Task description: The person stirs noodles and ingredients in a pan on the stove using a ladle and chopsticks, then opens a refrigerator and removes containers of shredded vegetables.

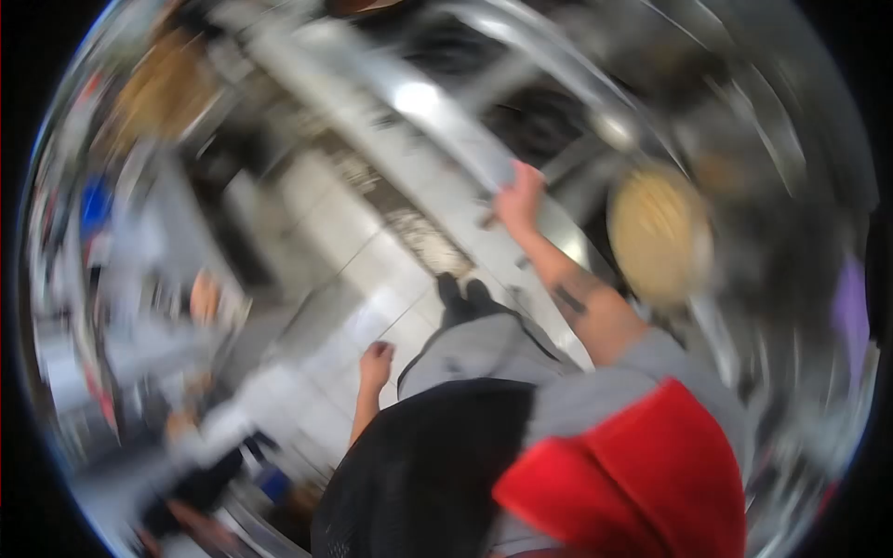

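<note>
My right hand (521,197) reaches out to the front of a metal stove (446,121), close to a small knob (487,219). Its fingers look curled, but blur hides what is in them, if anything. A round pan or pot with pale yellow contents (658,234) stands to the right of my right forearm. My left hand (376,363) hangs low beside my body, over the tiled floor. Its fingers are smeared by motion, and nothing can be made out in them.
Dark burners (538,121) lie beyond the stove's front rail. A floor drain strip (400,209) runs along the tiles (344,214). Blurred counters stand at the left, with a blue object (95,206). Part of another person (205,484) shows at the lower left.
</note>
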